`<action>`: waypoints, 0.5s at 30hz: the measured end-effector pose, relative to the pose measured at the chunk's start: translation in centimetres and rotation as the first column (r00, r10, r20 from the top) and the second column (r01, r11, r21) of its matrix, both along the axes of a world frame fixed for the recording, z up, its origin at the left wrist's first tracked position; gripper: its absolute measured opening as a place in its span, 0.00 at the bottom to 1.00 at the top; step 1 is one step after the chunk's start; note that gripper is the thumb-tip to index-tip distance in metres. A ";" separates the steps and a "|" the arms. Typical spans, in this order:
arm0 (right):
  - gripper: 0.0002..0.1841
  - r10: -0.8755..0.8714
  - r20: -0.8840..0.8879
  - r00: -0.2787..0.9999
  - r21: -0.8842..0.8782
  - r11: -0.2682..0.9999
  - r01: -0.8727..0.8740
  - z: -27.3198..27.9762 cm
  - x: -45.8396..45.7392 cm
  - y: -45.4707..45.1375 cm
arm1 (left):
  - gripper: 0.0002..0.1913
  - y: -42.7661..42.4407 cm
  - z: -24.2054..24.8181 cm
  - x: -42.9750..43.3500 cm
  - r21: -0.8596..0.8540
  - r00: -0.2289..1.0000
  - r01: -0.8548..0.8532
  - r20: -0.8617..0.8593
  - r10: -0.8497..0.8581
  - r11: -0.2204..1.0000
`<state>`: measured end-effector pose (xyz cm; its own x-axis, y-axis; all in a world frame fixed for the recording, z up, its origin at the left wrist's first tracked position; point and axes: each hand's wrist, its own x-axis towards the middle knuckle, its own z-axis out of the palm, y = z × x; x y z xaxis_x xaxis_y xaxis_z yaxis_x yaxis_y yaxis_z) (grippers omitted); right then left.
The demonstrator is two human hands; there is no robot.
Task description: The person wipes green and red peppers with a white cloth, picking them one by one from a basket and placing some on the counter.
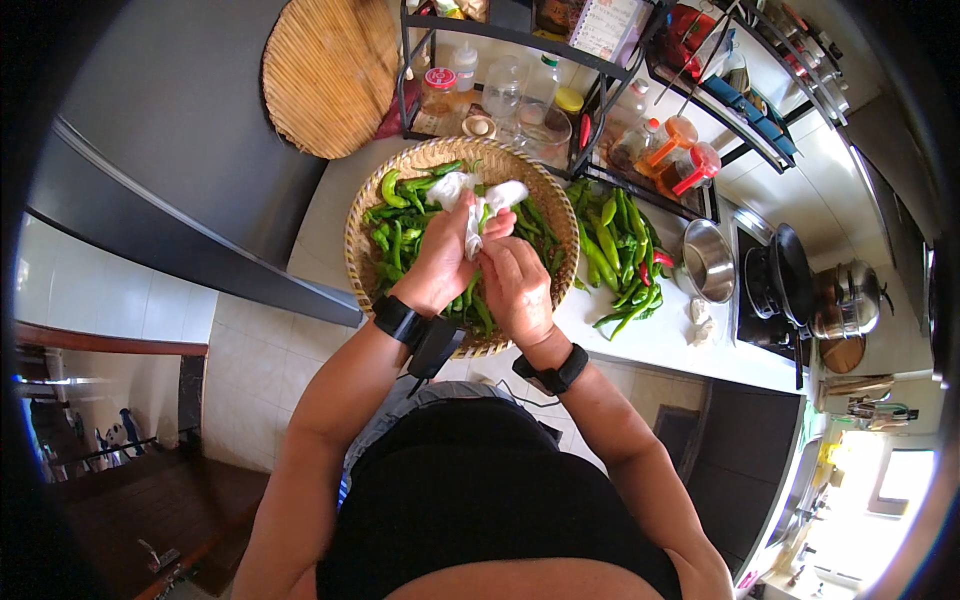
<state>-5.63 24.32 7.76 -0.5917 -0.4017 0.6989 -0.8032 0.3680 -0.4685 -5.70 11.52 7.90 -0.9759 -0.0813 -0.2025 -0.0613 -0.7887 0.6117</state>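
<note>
Over a round woven bamboo basket (351, 255), my left hand (442, 259) holds a crumpled white tissue (450, 189), its ends sticking out past the fingers. A green chili pepper (484, 216) shows in the folds, partly covered. The fingertips of my right hand (517, 281) pinch the tissue's lower end, close against the left palm. Many green chili peppers (391, 244) lie in the basket under and around both hands. To the right, on the white counter, sits a pile of green peppers (619, 232) with a few red ones (660, 259).
Right of the pile are a steel bowl (706, 262), crumpled white tissues (701, 322) and a stove with a black wok (791, 262). Behind the basket stands a black rack (510, 30) with jars and bottles. A round slatted mat (330, 79) leans at the back left.
</note>
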 end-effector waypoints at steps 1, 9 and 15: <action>0.11 -0.022 0.023 0.999 -0.009 1.000 0.022 0.2 -0.2 -0.1 | 0.22 0.3 -0.7 0.3 0.070 0.999 0.045 -0.012 -0.045 0.997; 0.19 -0.095 -0.115 0.989 0.183 0.976 0.115 3.2 -1.1 3.0 | 0.10 -1.2 -1.0 1.0 -0.292 0.999 -0.033 -0.022 0.028 0.956; 0.18 -0.074 -0.274 0.959 0.372 0.911 0.176 6.8 -5.4 2.2 | 0.11 -2.4 -1.0 2.0 -0.885 0.986 -0.065 -0.128 -0.106 0.462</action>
<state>-11.05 26.51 14.60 -0.4826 -0.6055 0.6328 -0.8096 0.5841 -0.0585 -3.72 9.13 6.93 -0.9880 -0.1121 0.1065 0.0851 0.1811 0.9798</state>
